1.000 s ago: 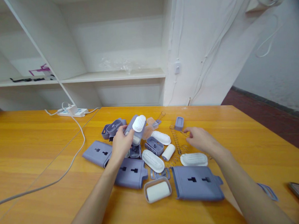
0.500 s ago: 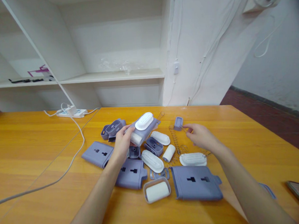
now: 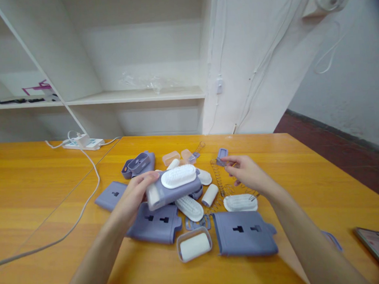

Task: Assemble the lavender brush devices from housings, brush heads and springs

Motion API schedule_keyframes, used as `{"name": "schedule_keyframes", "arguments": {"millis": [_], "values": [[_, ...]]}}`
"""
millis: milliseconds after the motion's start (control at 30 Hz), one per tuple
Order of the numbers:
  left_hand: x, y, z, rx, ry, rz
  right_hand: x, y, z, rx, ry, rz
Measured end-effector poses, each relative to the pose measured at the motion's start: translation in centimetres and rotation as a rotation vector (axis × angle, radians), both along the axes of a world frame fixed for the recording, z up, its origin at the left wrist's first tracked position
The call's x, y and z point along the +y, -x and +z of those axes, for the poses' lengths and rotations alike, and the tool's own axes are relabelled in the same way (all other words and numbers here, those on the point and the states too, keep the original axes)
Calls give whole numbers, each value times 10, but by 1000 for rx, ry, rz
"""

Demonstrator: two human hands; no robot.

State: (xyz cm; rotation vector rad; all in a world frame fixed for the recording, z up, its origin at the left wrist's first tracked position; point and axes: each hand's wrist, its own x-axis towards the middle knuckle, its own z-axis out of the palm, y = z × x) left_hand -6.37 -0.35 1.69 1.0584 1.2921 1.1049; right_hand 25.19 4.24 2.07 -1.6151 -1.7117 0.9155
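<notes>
My left hand [image 3: 143, 182] grips a purple-grey plastic housing [image 3: 159, 191] with a translucent end, tilted above the pile. On its upper face lies a white oval bristled brush pad [image 3: 179, 176]. My right hand [image 3: 243, 169] pinches a small grey plastic piece [image 3: 221, 162], beside a small purple block [image 3: 222, 152] on the table. Below that hand are thin coil springs [image 3: 217, 177] and another white brush pad [image 3: 240, 203]. A white roller [image 3: 210, 195] and a further brush pad [image 3: 190, 207] lie between my hands, the latter partly under the housing.
Flat purple-grey panels with dark slots [image 3: 246, 233] lie at the front. A clear box [image 3: 178, 251] holds a white roller. Orange translucent pieces [image 3: 171, 158] and purple cups [image 3: 139, 163] sit behind. A power strip [image 3: 94, 144] is back left, a phone [image 3: 378, 247] front right.
My left hand has brought the housing lower and nearer, uncovering the orange translucent pieces behind. My right hand has shifted slightly left, and a small grey piece now shows at its fingertips.
</notes>
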Motion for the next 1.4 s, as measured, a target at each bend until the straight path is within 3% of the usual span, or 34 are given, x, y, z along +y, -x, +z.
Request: {"name": "schedule_keyframes", "arguments": {"millis": [133,267,500,667,867,1100,1167,1267,1400], "values": [[-22,14,3,72,30,-35,2,-2,-2,2,-4,2],[-30,18,-2,40,90,-1,3,-2,-1,38,26,-28],[-16,1,5,-274,130,-9,1,0,7,276,154,-193],[-5,-11,12,-339,85,-121,2,0,5,216,173,-167],[-2,-11,0,-376,116,-251,0,14,4,-62,-24,95],[13,-18,-4,-322,127,-152,-19,35,-9,-289,-3,507],[21,-26,-1,-265,127,-162,-24,43,-9,-357,-29,556],[29,-40,5,-186,95,-144,-23,47,-5,-467,-76,471],[32,-48,8,-110,58,-75,-11,21,2,-569,-154,186]]}}
